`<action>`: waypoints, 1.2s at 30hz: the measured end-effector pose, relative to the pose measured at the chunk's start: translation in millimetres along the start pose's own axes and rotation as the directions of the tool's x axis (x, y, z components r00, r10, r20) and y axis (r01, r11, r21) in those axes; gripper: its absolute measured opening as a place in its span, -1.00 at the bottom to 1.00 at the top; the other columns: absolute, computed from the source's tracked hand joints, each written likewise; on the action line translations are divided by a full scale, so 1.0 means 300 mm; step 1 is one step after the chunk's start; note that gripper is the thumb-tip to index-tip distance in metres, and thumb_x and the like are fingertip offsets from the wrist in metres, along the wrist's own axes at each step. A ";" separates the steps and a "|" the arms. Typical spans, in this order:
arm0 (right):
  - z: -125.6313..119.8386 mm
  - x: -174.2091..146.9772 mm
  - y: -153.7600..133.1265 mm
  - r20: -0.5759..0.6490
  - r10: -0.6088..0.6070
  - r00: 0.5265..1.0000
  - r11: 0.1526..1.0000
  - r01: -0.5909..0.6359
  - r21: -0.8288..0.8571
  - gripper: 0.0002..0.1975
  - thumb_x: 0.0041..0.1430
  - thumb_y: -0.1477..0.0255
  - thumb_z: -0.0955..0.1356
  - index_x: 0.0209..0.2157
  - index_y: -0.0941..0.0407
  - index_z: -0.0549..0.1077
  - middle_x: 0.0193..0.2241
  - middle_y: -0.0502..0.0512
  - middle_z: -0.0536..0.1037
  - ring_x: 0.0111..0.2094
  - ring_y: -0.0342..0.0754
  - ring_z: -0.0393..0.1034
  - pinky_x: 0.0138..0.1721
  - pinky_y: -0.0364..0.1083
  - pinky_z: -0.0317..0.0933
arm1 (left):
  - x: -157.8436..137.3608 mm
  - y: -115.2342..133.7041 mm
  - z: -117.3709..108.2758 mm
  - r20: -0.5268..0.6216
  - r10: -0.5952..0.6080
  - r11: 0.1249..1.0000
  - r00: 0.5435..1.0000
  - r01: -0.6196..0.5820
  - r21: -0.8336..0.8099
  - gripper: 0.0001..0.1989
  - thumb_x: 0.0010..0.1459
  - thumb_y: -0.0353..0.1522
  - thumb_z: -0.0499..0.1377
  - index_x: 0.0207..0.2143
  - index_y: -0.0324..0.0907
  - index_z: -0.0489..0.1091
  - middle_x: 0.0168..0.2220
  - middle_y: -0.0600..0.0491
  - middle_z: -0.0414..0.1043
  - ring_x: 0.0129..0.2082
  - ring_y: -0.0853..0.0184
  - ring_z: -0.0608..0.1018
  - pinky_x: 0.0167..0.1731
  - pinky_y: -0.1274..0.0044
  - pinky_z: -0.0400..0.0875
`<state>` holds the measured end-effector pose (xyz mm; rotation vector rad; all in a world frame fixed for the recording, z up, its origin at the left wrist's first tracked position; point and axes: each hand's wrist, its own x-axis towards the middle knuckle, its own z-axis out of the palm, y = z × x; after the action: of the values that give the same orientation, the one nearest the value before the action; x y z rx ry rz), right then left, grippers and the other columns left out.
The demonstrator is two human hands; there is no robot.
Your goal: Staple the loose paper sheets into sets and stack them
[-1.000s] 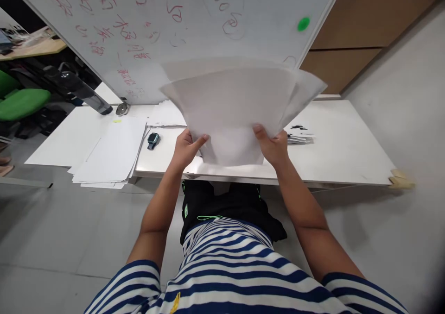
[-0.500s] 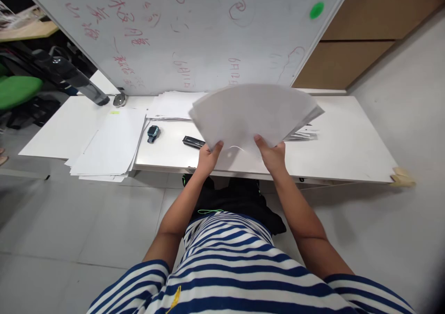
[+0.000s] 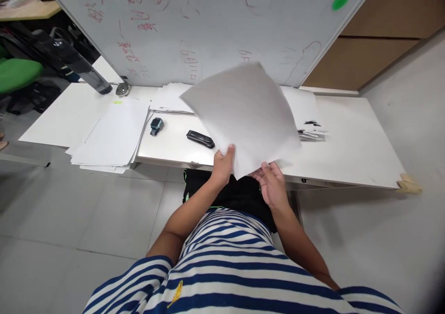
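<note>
Pinching paper [image 3: 243,110] in left hand [image 3: 223,166], with right hand [image 3: 273,184] at the near right edge, impossible to tell if gripping; best supported evenly, against creasing.

Plain white paper [image 3: 243,112] is held askew, edges blurred.

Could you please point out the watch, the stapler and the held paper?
Watch [image 3: 157,122], head view: on its dark face.
Stapler [image 3: 200,139], head view: middle of its top.
Held paper [image 3: 243,115], head view: its broad middle.
</note>
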<state>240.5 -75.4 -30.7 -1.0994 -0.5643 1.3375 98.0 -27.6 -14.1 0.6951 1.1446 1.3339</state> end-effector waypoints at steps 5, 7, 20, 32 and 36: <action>-0.041 0.035 0.025 -0.210 -0.152 0.966 0.988 0.152 -0.018 -0.69 0.03 0.30 0.48 -0.18 0.11 0.50 -0.22 0.05 0.62 -0.12 -0.07 0.51 0.03 0.01 0.38 | -0.042 -0.028 -0.063 0.240 0.050 0.939 0.969 -0.128 0.319 -0.49 0.29 0.02 0.07 0.02 -0.18 0.44 -0.05 -0.11 0.56 -0.10 0.19 0.60 -0.08 0.34 0.51; -0.081 0.072 0.020 -0.276 -0.174 0.945 0.984 0.174 -0.023 -0.72 -0.01 0.34 0.48 -0.23 0.13 0.51 -0.26 0.03 0.62 -0.14 -0.09 0.52 0.07 -0.01 0.35 | -0.028 0.009 -0.151 0.272 0.193 0.795 0.943 -0.312 0.520 -0.51 0.32 -0.01 0.05 0.07 -0.14 0.43 -0.06 -0.09 0.57 -0.11 0.21 0.59 -0.05 0.35 0.48; -0.186 0.196 0.032 -0.418 -0.367 0.831 0.929 0.346 -0.128 -0.73 -0.03 0.29 0.48 -0.28 0.12 0.52 -0.34 0.02 0.59 -0.22 -0.04 0.53 -0.02 0.05 0.44 | 0.457 0.364 -0.764 -0.044 0.536 -0.102 0.843 0.116 0.988 -0.54 0.32 -0.23 0.04 0.21 -0.16 0.32 0.21 -0.29 0.32 0.30 -0.12 0.23 0.18 0.06 0.19; -0.189 0.190 0.037 -0.405 -0.379 0.832 0.925 0.328 -0.192 -0.68 0.00 0.25 0.48 -0.23 0.12 0.50 -0.30 0.01 0.58 -0.23 -0.09 0.51 -0.11 -0.03 0.44 | 0.469 0.306 -0.791 -0.142 0.600 0.050 0.787 0.140 0.989 -0.56 0.27 -0.17 0.10 0.12 -0.19 0.29 -0.06 -0.23 0.52 0.00 -0.06 0.51 0.07 0.13 0.28; -0.194 0.190 0.040 -0.415 -0.374 0.830 0.927 0.322 -0.191 -0.69 0.00 0.24 0.48 -0.27 0.12 0.49 -0.32 0.00 0.56 -0.29 -0.10 0.49 -0.18 -0.05 0.45 | 0.464 0.306 -0.787 -0.127 0.605 0.017 0.786 0.146 0.989 -0.63 0.27 -0.17 0.11 0.04 -0.17 0.36 -0.04 -0.22 0.51 0.03 -0.07 0.47 0.08 0.13 0.25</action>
<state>296.2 -40.7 -80.4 -1.2766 -0.4723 0.7063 -172.0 71.8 -43.4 1.6947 2.6703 0.7395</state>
